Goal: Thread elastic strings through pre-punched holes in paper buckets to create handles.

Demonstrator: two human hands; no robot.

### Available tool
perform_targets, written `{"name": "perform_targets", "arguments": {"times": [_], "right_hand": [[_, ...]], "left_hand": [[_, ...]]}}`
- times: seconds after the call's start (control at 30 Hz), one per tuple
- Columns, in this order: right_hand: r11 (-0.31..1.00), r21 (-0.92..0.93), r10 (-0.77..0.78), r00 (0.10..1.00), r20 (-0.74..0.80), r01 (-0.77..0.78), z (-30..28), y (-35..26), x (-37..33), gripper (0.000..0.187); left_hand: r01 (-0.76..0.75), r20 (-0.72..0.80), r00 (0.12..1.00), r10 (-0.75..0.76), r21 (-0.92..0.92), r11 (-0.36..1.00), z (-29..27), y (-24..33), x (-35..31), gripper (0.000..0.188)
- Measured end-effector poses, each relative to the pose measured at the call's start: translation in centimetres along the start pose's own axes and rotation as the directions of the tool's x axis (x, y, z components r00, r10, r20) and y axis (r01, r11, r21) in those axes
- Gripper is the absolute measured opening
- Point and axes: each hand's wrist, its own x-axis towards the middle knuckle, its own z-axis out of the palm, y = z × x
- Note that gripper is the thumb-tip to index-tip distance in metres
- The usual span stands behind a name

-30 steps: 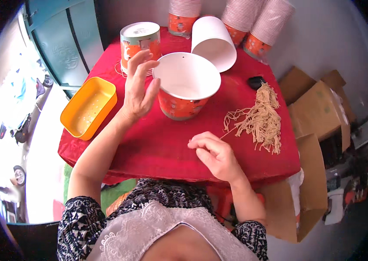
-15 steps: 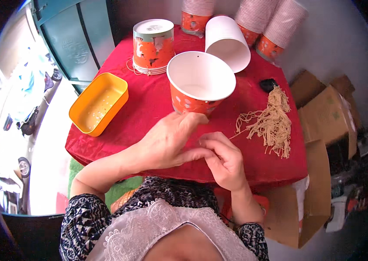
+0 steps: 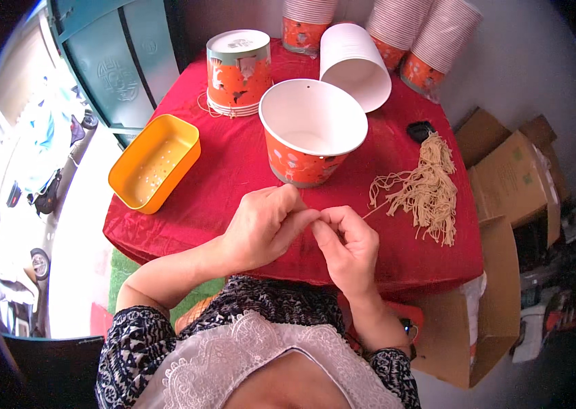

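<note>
In front of my chest, my left hand [image 3: 264, 228] and my right hand [image 3: 351, 245] meet at their fingertips, both closed in a pinch. A thin tan string [image 3: 375, 210] runs from my right hand toward a bundle of loose strings [image 3: 432, 194] on the right of the table. What my left fingers pinch is hidden. Just beyond my hands, a paper bucket [image 3: 308, 160] stands upright, orange outside and white inside, with small holes near its rim. My hands are apart from it.
A yellow plastic tub [image 3: 191, 158] with small pale bits lies left on the red-covered table [image 3: 226, 163]. Upside-down stacked buckets [image 3: 239, 78], a white stack on its side [image 3: 353, 58] and more bucket stacks [image 3: 305, 31] stand behind. Cardboard boxes [image 3: 506, 180] are at right.
My left hand has drawn back slightly from the bucket, and its fingers have closed in against my right fingertips. The bucket has stayed in place.
</note>
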Motion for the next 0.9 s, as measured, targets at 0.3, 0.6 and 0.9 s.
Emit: {"name": "perform_targets", "arguments": {"times": [0.3, 0.6, 0.9], "right_hand": [[0.990, -0.106, -0.101, 0.994, -0.031, 0.097, 0.5, -0.9, -0.1, 0.008], [0.944, -0.276, -0.241, 0.950, -0.197, 0.182, -0.1, 0.3, 2.7, 0.020], [0.928, -0.337, -0.235, 0.951, -0.200, 0.158, 0.2, 1.5, 4.9, 0.019]], "left_hand": [[0.192, -0.062, 0.979, -0.196, -0.067, 0.979, -0.2, -0.1, 0.5, 0.030], [0.172, -0.262, 0.947, -0.185, -0.072, 0.982, -3.0, -1.3, 2.5, 0.027], [0.205, -0.179, 0.964, -0.195, 0.042, 0.978, -4.4, -1.2, 2.6, 0.025]]}}
